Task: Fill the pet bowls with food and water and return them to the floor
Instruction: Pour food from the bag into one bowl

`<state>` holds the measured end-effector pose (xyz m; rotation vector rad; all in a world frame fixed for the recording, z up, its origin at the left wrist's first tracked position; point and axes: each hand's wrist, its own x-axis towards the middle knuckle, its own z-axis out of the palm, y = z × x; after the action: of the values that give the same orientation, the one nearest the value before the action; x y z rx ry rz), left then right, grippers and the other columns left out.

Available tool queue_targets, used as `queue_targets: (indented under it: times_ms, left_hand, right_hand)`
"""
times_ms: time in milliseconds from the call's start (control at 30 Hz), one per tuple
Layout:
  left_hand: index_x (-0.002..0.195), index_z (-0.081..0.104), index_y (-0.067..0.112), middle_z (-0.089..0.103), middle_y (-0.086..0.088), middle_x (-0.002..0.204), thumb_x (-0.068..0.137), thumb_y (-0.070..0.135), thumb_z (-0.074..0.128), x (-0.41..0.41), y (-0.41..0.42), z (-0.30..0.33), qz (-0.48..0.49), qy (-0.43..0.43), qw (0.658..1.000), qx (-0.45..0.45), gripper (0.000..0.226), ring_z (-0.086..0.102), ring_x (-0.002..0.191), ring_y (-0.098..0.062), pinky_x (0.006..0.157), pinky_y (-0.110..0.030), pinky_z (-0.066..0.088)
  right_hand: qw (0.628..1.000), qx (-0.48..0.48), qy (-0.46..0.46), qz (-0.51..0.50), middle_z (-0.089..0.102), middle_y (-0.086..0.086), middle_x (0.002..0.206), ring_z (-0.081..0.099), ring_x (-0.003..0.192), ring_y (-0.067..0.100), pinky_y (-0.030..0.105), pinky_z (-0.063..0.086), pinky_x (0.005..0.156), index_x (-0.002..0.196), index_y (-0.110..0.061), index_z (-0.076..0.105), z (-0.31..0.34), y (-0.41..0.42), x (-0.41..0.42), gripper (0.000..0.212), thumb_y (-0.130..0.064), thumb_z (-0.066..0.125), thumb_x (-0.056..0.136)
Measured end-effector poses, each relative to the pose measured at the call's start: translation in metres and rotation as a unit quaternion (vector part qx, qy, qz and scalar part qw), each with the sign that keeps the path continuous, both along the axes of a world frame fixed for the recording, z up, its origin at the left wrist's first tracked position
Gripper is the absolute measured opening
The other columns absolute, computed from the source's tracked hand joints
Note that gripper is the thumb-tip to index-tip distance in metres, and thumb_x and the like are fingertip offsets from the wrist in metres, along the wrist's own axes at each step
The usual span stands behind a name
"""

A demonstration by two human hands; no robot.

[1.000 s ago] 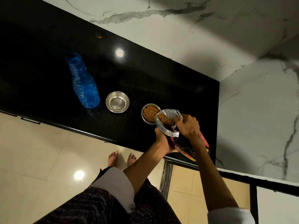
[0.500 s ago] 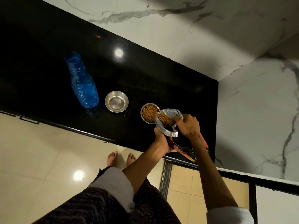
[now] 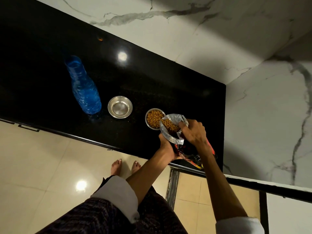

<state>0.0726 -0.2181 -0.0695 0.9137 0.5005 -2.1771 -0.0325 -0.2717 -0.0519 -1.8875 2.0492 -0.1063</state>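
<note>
Two small steel bowls stand on the black counter (image 3: pixel 152 78). The left bowl (image 3: pixel 120 107) holds no food. The right bowl (image 3: pixel 152 118) is filled with brown kibble. A dark food bag (image 3: pixel 173 130) with a clear inner liner is tilted so its mouth hangs over the right bowl's rim, with kibble showing in the opening. My left hand (image 3: pixel 166 147) grips the bag from below. My right hand (image 3: pixel 194 130) pinches the liner at the bag's mouth. A blue plastic water bottle (image 3: pixel 82 88) stands left of the bowls.
White marble walls (image 3: pixel 253 81) close off the counter at the back and right. Beige floor tiles (image 3: pixel 42 166) lie below, with my bare feet (image 3: pixel 125 166) near the counter edge. A metal floor drain strip (image 3: pixel 173 186) runs under the counter's right end.
Hardly anything moved. The bag stays tilted over the right bowl, held by both hands; the view has shifted slightly.
</note>
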Motion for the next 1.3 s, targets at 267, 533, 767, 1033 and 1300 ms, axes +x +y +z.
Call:
queue_targets:
  times_ms: [267, 533, 767, 1033, 1300]
  left_hand:
    - [0.128, 0.072, 0.017, 0.074, -0.020, 0.121, 0.091, 0.079, 0.027, -0.003, -0.002, 0.007, 0.003, -0.053, 0.998, -0.016, 0.085, 0.065, 0.120, -0.042, 0.096, -0.053, 0.054]
    - [0.116, 0.077, 0.017, 0.079, -0.015, 0.108, 0.097, 0.073, 0.027, -0.007, -0.002, 0.001, -0.010, -0.102, 0.994, -0.043, 0.077, 0.071, 0.105, -0.036, 0.076, -0.042, 0.059]
    - [0.130, 0.070, 0.018, 0.075, -0.012, 0.118, 0.101, 0.068, 0.025, -0.009, -0.001, 0.001, -0.025, -0.170, 0.983, -0.069, 0.073, 0.069, 0.105, -0.030, 0.078, -0.039, 0.056]
    - [0.109, 0.069, 0.033, 0.069, 0.011, 0.105, 0.101, 0.070, 0.026, -0.010, -0.009, 0.002, -0.049, -0.243, 0.959, -0.138, 0.058, 0.063, 0.097, -0.012, 0.076, -0.030, 0.049]
    - [0.135, 0.065, 0.023, 0.070, -0.003, 0.131, 0.105, 0.058, 0.032, -0.014, -0.036, 0.000, -0.043, -0.330, 0.904, -0.268, 0.057, 0.063, 0.125, -0.023, 0.101, -0.040, 0.053]
  right_hand:
    - [0.997, -0.009, -0.074, -0.017, 0.072, 0.014, 0.105, 0.064, 0.095, 0.035, 0.036, 0.040, 0.076, 0.115, -0.017, 0.071, 0.024, 0.009, -0.005, 0.058, -0.060, 0.044, 0.086]
    - [0.990, -0.039, -0.126, -0.047, 0.073, 0.015, 0.118, 0.065, 0.107, 0.038, 0.037, 0.043, 0.083, 0.122, -0.025, 0.072, 0.020, 0.015, -0.013, 0.073, -0.074, 0.039, 0.078]
    - [0.980, -0.064, -0.178, -0.066, 0.072, 0.009, 0.123, 0.065, 0.109, 0.033, 0.043, 0.051, 0.090, 0.127, -0.030, 0.068, 0.017, 0.020, -0.019, 0.058, -0.063, 0.044, 0.085]
    - [0.947, -0.066, -0.284, -0.133, 0.074, -0.013, 0.114, 0.067, 0.105, 0.010, 0.050, 0.057, 0.093, 0.119, -0.035, 0.073, 0.014, 0.015, -0.030, 0.032, -0.050, 0.059, 0.095]
    - [0.871, -0.091, -0.453, -0.169, 0.077, -0.010, 0.113, 0.070, 0.108, 0.010, 0.044, 0.059, 0.093, 0.111, -0.038, 0.076, 0.027, 0.015, -0.037, 0.028, -0.046, 0.059, 0.091]
